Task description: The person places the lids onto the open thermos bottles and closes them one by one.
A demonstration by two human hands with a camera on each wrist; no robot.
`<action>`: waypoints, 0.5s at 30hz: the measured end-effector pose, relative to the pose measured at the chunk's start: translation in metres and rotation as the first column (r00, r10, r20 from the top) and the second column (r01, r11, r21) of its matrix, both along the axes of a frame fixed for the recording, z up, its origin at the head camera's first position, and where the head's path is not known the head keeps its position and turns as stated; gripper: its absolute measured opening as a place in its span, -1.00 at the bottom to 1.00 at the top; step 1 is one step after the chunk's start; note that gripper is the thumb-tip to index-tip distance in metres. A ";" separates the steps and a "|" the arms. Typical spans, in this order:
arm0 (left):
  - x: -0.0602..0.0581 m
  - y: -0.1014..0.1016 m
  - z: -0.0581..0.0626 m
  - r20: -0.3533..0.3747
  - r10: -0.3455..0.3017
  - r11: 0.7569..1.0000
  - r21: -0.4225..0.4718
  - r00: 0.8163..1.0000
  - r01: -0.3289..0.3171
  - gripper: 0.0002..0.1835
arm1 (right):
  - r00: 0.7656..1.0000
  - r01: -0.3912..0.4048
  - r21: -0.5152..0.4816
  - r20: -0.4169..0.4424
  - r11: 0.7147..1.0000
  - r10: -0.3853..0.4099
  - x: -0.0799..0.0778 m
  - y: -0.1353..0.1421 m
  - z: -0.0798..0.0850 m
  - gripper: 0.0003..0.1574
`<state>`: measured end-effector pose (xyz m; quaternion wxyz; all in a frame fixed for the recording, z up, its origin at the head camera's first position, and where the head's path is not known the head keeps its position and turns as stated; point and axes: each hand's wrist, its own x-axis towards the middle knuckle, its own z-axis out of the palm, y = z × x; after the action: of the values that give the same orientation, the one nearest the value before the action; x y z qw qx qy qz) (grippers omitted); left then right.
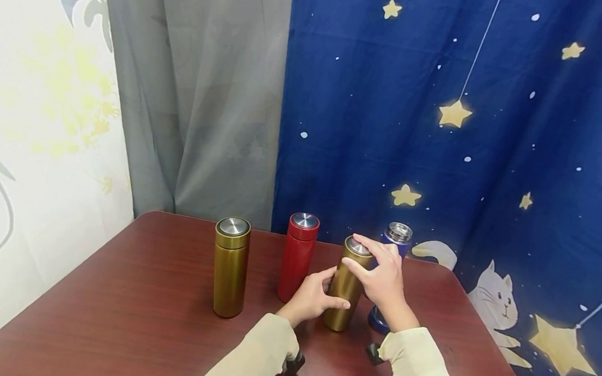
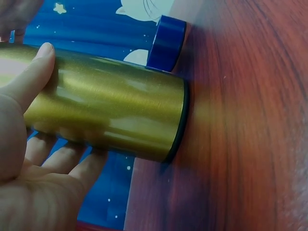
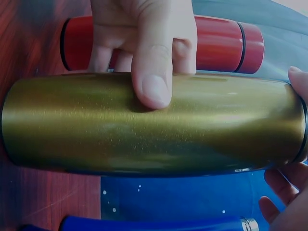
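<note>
Near the desk's (image 1: 162, 295) back edge, the left hand (image 1: 313, 299) gripped a gold flask's (image 1: 344, 293) body, bracing it, while the right hand (image 1: 381, 276) clasped its lid (image 1: 357, 247) (a blue flask (image 1: 398, 235) stood just behind).

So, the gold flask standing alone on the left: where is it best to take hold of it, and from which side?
Grip the lone gold flask around its straight middle body, coming from the front. It stands upright with free table around it, while its steel-topped lid is narrow and probably unscrews.
</note>
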<state>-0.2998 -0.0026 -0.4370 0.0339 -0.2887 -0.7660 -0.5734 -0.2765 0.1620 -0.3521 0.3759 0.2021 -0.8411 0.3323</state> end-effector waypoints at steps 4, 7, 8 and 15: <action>0.004 0.002 0.001 -0.019 0.036 0.999 -0.013 0.999 -0.036 -0.18 | 0.999 0.017 -0.022 -0.043 1.000 -0.018 0.001 -0.003 -0.001 -0.32; 0.006 0.006 0.002 -0.056 0.091 0.996 -0.016 0.994 -0.092 -0.19 | 0.995 0.046 -0.041 -0.090 0.998 -0.050 -0.001 -0.007 -0.002 -0.34; 0.007 0.007 0.002 -0.067 0.116 0.993 -0.019 0.991 -0.117 -0.18 | 0.992 0.059 -0.045 -0.107 0.997 -0.063 -0.001 -0.009 -0.002 -0.34; 0.015 0.018 -0.002 -0.115 0.249 0.968 -0.002 0.962 -0.251 -0.19 | 0.973 0.123 -0.062 -0.191 0.990 -0.133 -0.003 -0.015 -0.007 -0.37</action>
<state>-0.2851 0.0152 -0.4395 0.1473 -0.2223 -0.7979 -0.5405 -0.2790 0.1467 -0.3588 0.4819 0.1696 -0.8031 0.3066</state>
